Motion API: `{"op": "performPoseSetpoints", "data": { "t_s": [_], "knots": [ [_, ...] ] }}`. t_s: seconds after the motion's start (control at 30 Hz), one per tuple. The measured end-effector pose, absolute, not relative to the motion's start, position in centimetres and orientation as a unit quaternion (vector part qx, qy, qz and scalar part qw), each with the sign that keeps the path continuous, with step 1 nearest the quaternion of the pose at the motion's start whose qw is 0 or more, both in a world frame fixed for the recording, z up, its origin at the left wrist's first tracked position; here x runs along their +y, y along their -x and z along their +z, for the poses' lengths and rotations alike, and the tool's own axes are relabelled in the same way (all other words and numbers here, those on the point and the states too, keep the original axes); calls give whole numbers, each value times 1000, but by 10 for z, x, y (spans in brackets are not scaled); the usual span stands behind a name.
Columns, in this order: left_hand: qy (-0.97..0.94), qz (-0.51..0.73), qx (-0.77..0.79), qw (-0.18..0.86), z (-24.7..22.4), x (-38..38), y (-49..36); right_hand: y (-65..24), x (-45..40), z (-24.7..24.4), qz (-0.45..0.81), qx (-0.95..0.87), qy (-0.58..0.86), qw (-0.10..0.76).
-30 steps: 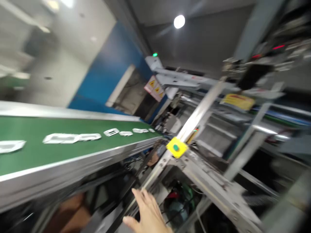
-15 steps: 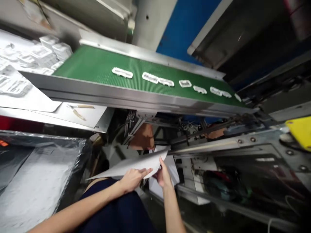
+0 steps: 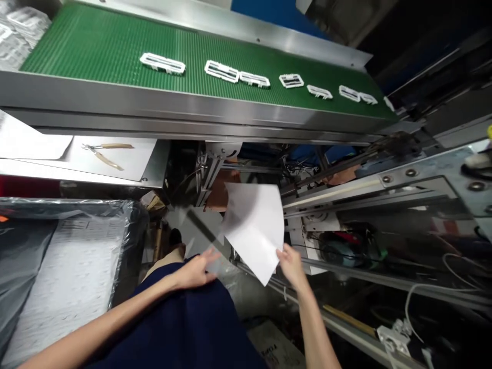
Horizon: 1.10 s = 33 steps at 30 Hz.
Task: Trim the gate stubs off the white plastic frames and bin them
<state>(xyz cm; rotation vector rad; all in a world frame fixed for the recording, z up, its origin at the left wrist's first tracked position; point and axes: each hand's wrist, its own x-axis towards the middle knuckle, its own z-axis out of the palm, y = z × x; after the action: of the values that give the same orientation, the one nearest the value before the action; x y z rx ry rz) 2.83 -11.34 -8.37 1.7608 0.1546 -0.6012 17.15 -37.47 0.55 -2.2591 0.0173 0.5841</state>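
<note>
My right hand (image 3: 291, 264) pinches the lower right edge of a white sheet of paper (image 3: 255, 225), which hangs slightly curved below the conveyor. Over my dark blue clothing, my left hand (image 3: 198, 270) is empty, its fingers apart and a little blurred. A gap separates it from the sheet. Above, several white plastic frame parts (image 3: 222, 71) lie in a loose row on the green conveyor belt (image 3: 115, 38).
Cutting pliers (image 3: 109, 154) with tan handles rest on a white-covered table (image 3: 134, 164) at left. Below stands a plastic-lined bin (image 3: 126, 225) holding white layered material. More white parts (image 3: 19, 25) are heaped at upper left. Metal machine rails (image 3: 346, 189) run along the right.
My left hand has let go of the paper and moved left. My right hand has shifted right with the sheet, now spread out flatter. The view has tilted down.
</note>
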Motion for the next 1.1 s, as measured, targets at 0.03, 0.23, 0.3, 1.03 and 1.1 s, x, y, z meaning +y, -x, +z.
{"op": "performPoseSetpoints", "data": {
  "t_s": [0.03, 0.23, 0.3, 1.03, 1.1],
  "knots": [
    [-752, -235, 118, 604, -91, -108, -33, -175, -387, 16, 223, 16, 883, 414],
    [-681, -182, 281, 652, -144, -75, -78, -178, -445, 93, 213, 110, 810, 535],
    [-642, -191, 324, 667, -163, -69, -89, -168, -459, 111, 213, 136, 790, 559],
    [-502, 42, 330, 798, -177, -52, -90, -103, -496, 29, 190, 296, 740, 573],
    [-510, 58, 336, 790, -172, -48, -86, -107, -497, 23, 193, 286, 737, 581]
  ]
}}
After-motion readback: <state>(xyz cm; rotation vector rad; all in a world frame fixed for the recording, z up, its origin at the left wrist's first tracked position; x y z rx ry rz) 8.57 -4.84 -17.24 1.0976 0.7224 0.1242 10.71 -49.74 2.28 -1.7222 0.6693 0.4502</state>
